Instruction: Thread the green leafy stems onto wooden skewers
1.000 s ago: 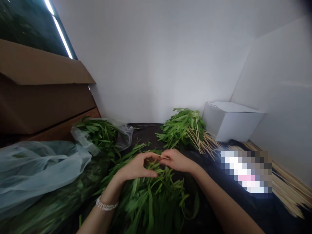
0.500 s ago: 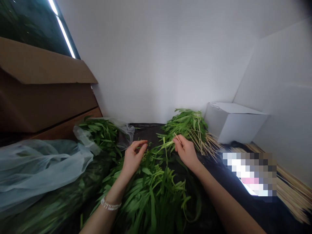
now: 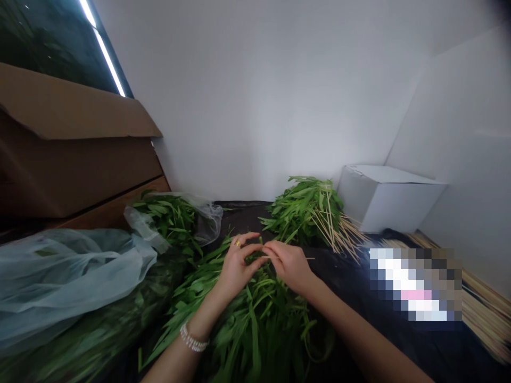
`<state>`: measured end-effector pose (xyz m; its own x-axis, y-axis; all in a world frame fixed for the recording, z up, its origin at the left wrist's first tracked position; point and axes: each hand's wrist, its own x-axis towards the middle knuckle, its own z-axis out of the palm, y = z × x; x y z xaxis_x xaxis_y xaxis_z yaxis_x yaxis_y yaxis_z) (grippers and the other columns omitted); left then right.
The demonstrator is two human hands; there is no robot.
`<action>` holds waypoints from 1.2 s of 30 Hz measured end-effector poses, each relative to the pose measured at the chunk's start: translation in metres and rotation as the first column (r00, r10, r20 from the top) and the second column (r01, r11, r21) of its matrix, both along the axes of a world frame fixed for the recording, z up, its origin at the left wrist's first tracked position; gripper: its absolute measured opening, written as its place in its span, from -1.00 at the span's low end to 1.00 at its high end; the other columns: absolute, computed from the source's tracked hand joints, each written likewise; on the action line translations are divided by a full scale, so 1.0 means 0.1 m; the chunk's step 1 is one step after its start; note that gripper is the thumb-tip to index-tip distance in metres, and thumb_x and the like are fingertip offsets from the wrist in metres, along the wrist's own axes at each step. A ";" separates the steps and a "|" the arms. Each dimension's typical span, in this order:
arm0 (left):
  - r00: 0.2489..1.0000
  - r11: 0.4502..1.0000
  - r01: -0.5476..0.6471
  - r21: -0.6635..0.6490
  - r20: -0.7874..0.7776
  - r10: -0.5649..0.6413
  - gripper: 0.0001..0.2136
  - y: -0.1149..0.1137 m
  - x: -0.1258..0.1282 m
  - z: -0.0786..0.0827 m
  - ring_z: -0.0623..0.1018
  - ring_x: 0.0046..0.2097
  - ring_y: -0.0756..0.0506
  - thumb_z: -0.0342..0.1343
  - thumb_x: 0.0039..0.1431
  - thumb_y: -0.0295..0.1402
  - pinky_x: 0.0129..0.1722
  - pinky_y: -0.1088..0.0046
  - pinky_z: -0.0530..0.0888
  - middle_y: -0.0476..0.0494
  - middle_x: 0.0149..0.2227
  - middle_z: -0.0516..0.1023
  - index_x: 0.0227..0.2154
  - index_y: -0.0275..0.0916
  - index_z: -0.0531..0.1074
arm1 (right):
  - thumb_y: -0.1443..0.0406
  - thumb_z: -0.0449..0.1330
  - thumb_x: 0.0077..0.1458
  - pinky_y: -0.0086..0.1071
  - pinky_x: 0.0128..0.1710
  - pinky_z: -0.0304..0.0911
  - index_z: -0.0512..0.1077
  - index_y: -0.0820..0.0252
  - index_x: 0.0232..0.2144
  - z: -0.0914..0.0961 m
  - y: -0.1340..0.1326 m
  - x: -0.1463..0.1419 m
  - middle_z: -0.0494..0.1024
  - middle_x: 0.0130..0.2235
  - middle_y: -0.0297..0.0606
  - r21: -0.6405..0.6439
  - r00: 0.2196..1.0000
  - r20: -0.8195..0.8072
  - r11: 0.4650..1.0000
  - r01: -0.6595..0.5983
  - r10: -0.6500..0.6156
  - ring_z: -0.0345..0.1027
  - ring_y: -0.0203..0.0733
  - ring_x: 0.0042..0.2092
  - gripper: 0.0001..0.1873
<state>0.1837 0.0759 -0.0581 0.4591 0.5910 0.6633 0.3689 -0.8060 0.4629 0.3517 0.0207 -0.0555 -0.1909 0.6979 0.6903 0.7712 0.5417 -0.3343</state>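
You are bringing both hands together over the greens, fingertips meeting just in front of you. Your right hand (image 3: 293,266) is pinching a thin wooden stick (image 3: 310,258) between thumb and fingers; one end is poking out past the right side of that hand, and the stick is running leftward under its fingers toward the other hand. Your left hand (image 3: 238,264) is curving its thumb and forefinger into a loose ring, their tips reaching the right hand's fingertips; you cannot tell from here whether they are gripping the stick or a stem. That hand is wearing a gold ring (image 3: 238,243), and a pale bracelet (image 3: 194,339) is circling the wrist behind it.

Directly below both hands, and spreading back toward you, loose greens (image 3: 255,324) are lying in a heap. Beyond your right hand and a little to its right, a leafy pile (image 3: 299,207) is resting with many sticks jutting toward you, and a white box (image 3: 393,199) is standing just past it. Well to the right of that hand, a stack of sticks (image 3: 485,316) is lying beside a pixelated patch. Beyond your left hand and to its left, a clear plastic bag (image 3: 209,221) is holding more leaves; farther left, pale plastic (image 3: 75,271) is spreading out.
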 end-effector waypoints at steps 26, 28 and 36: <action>0.686 0.466 0.548 -0.695 0.692 0.226 -0.68 0.12 -0.15 0.19 0.51 -0.40 0.03 0.36 -0.12 -0.29 -0.38 0.57 0.42 -0.07 -0.44 0.58 -0.26 -0.31 0.58 | 0.42 -0.15 0.27 -0.30 -0.16 0.22 0.35 0.27 0.07 -0.11 0.11 0.10 0.45 -0.26 -0.12 0.222 0.962 0.117 0.950 0.219 -0.249 0.29 -0.10 -0.19 -0.58; 0.722 0.488 0.502 -0.714 0.657 0.218 -0.69 0.11 -0.12 0.16 0.52 -0.38 0.02 0.38 -0.15 -0.26 -0.35 0.55 0.42 -0.09 -0.42 0.61 -0.30 -0.29 0.59 | 0.42 -0.12 0.26 -0.35 -0.23 0.21 0.34 0.22 0.10 -0.13 0.09 0.07 0.45 -0.30 -0.17 0.232 0.948 0.196 0.951 0.202 -0.249 0.30 -0.16 -0.26 -0.57; 0.721 0.492 0.495 -0.716 0.654 0.228 -0.72 0.13 -0.11 0.08 0.51 -0.38 0.04 0.40 -0.17 -0.27 -0.34 0.57 0.40 -0.07 -0.41 0.62 -0.34 -0.25 0.61 | 0.40 -0.05 0.27 -0.41 -0.37 0.12 0.37 0.18 0.09 -0.17 0.05 0.02 0.48 -0.36 -0.25 0.273 0.910 0.265 0.930 0.248 -0.320 0.30 -0.26 -0.37 -0.60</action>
